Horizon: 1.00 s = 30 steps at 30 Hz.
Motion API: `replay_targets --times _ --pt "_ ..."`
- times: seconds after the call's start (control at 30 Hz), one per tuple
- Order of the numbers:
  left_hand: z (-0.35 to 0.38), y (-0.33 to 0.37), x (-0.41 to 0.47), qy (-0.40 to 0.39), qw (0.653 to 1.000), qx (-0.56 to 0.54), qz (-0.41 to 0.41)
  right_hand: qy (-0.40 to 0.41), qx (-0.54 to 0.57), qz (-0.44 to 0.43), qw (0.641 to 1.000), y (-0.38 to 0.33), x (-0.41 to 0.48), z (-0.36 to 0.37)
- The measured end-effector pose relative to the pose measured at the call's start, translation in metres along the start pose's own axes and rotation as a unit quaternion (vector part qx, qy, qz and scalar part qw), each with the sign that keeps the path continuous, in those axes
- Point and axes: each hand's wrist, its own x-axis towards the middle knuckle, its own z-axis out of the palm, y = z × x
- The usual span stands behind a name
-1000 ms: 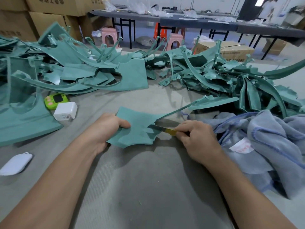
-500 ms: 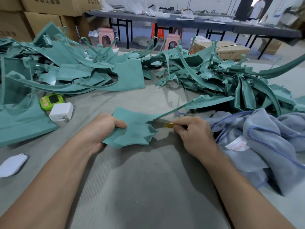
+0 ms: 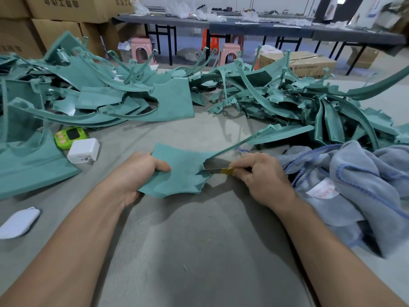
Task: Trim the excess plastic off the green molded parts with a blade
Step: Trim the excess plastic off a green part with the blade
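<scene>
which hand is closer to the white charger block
Left. The left hand grips the green part just right of the white charger block; the right hand, holding the blade, is farther right, across the part.

No print here can be read. Dark characters stand on the stacked cardboard boxes [image 3: 66, 7] at ten o'clock, too blurred to make out. The carton [image 3: 309, 63] at one o'clock bears a smeared line of print. Faint red marks on the white label [image 3: 323, 190] of the grey cloth [image 3: 365, 173], at three o'clock, are illegible.
</scene>
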Motion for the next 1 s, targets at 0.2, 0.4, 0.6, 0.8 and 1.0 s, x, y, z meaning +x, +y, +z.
replay_targets --times 0.2,0.4,0.6,0.8,1.0 --pt "-0.004 -0.002 0.003 -0.016 0.999 -0.035 -0.002 0.012 0.036 0.007 0.999 -0.002 0.004 0.006" --pt "-0.012 -0.003 0.001 -0.093 0.994 -0.056 -0.008 -0.045 0.108 -0.028 0.993 0.001 0.002 -0.004" --pt "-0.011 -0.003 0.0 -0.111 0.992 -0.052 -0.002 -0.099 0.111 -0.055 0.987 -0.002 0.0 -0.01" --pt "-0.007 -0.003 -0.002 -0.124 0.991 -0.048 -0.002 -0.148 0.17 -0.048 0.973 0.0 -0.001 -0.015" --pt "-0.006 -0.003 -0.003 -0.126 0.991 -0.05 -0.001 -0.164 0.192 -0.034 0.967 0.001 -0.002 -0.017"
